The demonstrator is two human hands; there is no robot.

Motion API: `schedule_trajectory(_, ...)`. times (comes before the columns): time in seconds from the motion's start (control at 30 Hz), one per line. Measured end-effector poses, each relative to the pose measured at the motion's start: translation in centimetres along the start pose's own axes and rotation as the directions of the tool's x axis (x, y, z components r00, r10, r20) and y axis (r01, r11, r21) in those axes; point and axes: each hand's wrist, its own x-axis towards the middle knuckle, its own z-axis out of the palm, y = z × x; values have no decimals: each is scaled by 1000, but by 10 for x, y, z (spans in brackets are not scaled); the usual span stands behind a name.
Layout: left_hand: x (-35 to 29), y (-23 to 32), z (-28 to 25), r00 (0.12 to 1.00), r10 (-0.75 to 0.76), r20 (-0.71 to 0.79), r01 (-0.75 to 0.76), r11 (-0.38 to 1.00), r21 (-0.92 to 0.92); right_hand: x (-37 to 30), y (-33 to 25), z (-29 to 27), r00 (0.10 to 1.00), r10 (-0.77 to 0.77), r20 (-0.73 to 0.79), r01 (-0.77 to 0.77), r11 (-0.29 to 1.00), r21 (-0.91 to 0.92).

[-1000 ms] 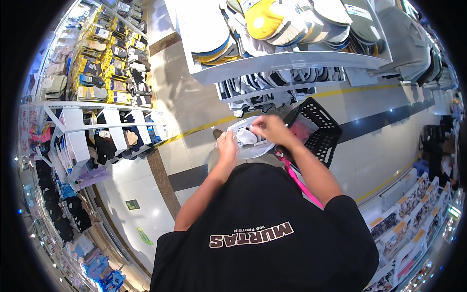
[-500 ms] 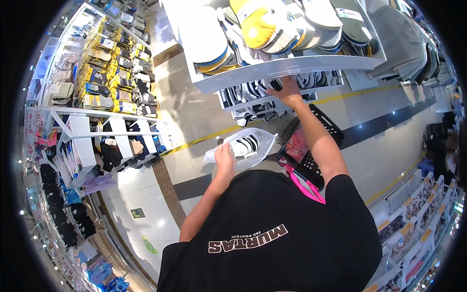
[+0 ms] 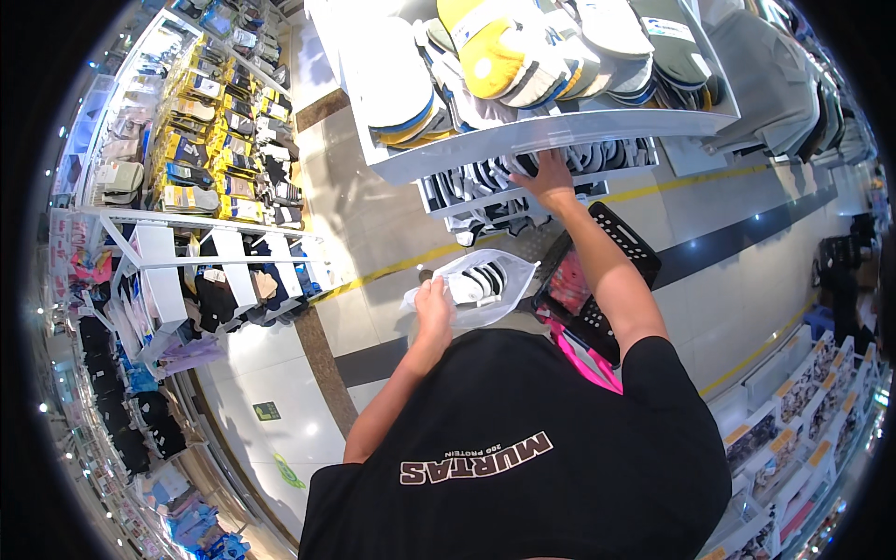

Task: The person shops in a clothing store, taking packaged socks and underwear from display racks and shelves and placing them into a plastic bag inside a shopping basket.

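My left hand [image 3: 432, 306] is closed on the edge of a clear plastic bag [image 3: 516, 299], which hangs in front of me. Inside the bag lie black-and-white socks [image 3: 480, 280]. My right hand [image 3: 551, 179] reaches forward to a lower shelf, under the overhanging upper tray. Its thumb and fingers are spread among a row of black-and-white socks [image 3: 602, 157]; the fingertips are partly hidden by the socks and the tray.
The white upper tray [image 3: 560, 131] holds yellow, grey and white socks [image 3: 481, 56]. A black shopping basket [image 3: 623, 229] with pink handles [image 3: 588, 362] and a red package [image 3: 567, 280] is beneath my right forearm. Sock racks [image 3: 201, 131] line the left; white shelving [image 3: 784, 439] stands at right.
My right hand has shifted slightly, its fingers deeper among the lower-shelf socks. The bag in my left hand has moved a little to the right.
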Motion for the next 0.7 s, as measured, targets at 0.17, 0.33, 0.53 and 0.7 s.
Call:
schedule_trajectory(0.17, 9, -13, -8, 998, 54, -10, -54, 998, -7, 13, 13, -9, 991, 59, -118, -38, 985, 168)
schedule_trajectory(0.33, -4, 5, 3, 1000, -23, 15, 23, 1000, -5, 25, 43, -1, 914, 362, -183, -245, 852, 462)
schedule_trajectory(0.53, 7, -2, -7, 999, 47, 13, -46, 998, -37, 3, 11, -39, 812, 582, -51, -269, 449, 852)
schedule_trajectory(0.7, 10, 12, 1, 1000, 15, 9, -15, 998, -58, -70, 44, -92, 917, 369, 151, -268, 291, 918)
